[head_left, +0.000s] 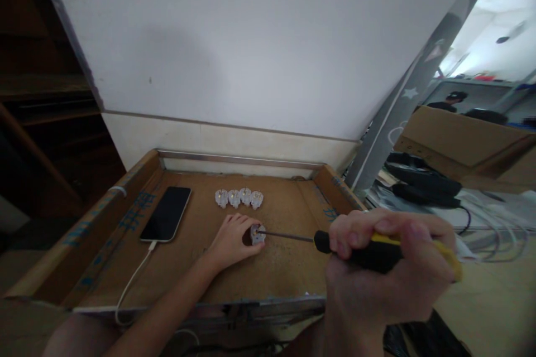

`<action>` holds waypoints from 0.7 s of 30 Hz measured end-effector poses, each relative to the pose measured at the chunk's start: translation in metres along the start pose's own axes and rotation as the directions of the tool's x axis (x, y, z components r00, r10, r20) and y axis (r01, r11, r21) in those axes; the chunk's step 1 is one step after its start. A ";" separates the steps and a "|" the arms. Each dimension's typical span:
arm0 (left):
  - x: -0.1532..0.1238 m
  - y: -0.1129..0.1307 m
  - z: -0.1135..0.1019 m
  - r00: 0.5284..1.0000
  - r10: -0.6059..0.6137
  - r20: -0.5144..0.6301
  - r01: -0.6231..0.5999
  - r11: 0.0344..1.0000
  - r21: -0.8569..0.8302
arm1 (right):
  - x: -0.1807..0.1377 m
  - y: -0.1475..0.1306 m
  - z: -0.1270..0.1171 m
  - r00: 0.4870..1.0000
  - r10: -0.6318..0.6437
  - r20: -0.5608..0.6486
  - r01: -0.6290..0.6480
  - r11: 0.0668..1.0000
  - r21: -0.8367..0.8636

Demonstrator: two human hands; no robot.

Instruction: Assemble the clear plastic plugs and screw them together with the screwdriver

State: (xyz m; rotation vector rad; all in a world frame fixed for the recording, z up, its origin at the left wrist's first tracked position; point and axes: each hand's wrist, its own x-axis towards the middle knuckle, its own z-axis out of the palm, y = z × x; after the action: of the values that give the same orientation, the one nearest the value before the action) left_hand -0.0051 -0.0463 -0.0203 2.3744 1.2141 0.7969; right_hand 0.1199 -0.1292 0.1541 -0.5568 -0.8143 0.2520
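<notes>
My left hand (237,239) rests on the cardboard surface, its thumb and fingers closed around a small clear plastic part (258,236). My right hand (387,268), close to the camera, is wrapped round the black and yellow handle of a screwdriver (293,236). The screwdriver's shaft points left, and its tip meets the part in my left hand; whether it sits in a screw is too small to tell. Just beyond, several similar clear plastic parts (239,197) stand side by side in a row.
A phone (166,213) lies to the left with a white cable (136,276) plugged in. Wooden edges (337,187) border the cardboard-lined tabletop (288,279), with a white wall (251,50) behind. At right are a cardboard box (469,145), black items, cables and a person (450,101) farther off.
</notes>
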 end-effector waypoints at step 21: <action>-0.002 -0.005 0.000 1.000 0.000 -0.001 0.000 1.000 -0.006 | 0.064 0.024 0.038 0.600 0.117 0.791 0.440 0.778 -0.449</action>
State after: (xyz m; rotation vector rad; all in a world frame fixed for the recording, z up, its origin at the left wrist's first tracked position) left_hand -0.0095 -0.0455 -0.0235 2.3698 1.2100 0.8006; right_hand 0.1342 -0.0686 0.2012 -0.9997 -1.8764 0.0202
